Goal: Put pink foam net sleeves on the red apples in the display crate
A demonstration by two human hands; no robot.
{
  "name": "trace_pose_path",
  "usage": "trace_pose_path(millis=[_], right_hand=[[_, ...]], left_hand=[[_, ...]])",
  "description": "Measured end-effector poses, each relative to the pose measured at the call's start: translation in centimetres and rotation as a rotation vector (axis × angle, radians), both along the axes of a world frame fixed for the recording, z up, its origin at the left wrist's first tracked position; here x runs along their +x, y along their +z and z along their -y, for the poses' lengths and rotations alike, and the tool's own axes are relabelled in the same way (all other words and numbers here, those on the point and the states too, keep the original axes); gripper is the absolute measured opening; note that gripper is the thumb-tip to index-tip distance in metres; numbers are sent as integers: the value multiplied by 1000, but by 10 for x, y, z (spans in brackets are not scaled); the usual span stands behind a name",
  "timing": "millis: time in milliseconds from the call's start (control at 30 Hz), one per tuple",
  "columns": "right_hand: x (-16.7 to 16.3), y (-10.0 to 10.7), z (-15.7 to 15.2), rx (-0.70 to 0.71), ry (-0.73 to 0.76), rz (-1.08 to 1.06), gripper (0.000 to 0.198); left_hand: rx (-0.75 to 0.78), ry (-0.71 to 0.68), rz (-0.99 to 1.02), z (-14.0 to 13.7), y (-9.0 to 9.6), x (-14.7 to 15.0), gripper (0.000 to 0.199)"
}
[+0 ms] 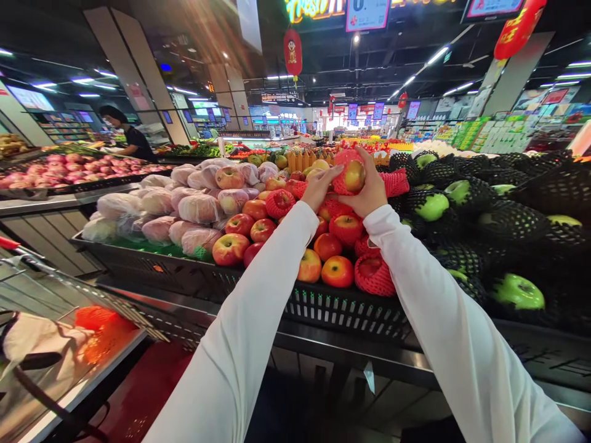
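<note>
Above the display, my right hand [370, 191] is wrapped round an apple [354, 177] partly covered by a red foam net [340, 180]. The fingers of my left hand [319, 186] are closed at the net's left side; their tips are partly hidden. Beneath both hands lie loose red apples [329, 246], some in red foam nets, such as a netted apple [373, 271] at the front. Another red foam net [396, 183] lies just right of my right hand.
Plastic-wrapped fruit [198, 209] is piled on the left, green fruit in black nets [517, 290] on the right. A black crate edge [341, 307] runs along the front. A shopping cart [69, 283] stands at lower left. A person [132, 138] is behind the left stand.
</note>
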State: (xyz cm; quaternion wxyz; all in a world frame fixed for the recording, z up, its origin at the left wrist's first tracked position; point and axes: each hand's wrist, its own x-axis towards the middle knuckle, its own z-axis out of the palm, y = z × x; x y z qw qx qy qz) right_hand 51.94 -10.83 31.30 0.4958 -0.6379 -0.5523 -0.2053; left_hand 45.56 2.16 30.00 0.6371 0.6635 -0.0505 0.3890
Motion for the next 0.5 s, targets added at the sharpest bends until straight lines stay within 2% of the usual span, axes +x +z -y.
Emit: trace_pose_path(millis=[133, 200, 333, 400, 500], right_hand=[[8, -7, 0, 54, -23, -69, 95], [12, -10, -1, 66, -61, -104, 93], [18, -14, 1, 59, -159, -192, 85], [20, -15, 1, 74, -198, -223, 82], [23, -17, -3, 110, -213, -276, 85]], left_hand=[[210, 222, 75, -2, 4, -4, 41], [307, 262, 120, -2, 7, -8, 39], [368, 112, 116, 1, 11, -13, 38], [328, 37, 96, 3, 10, -13, 40], [253, 37, 109, 4, 9, -11, 38]])
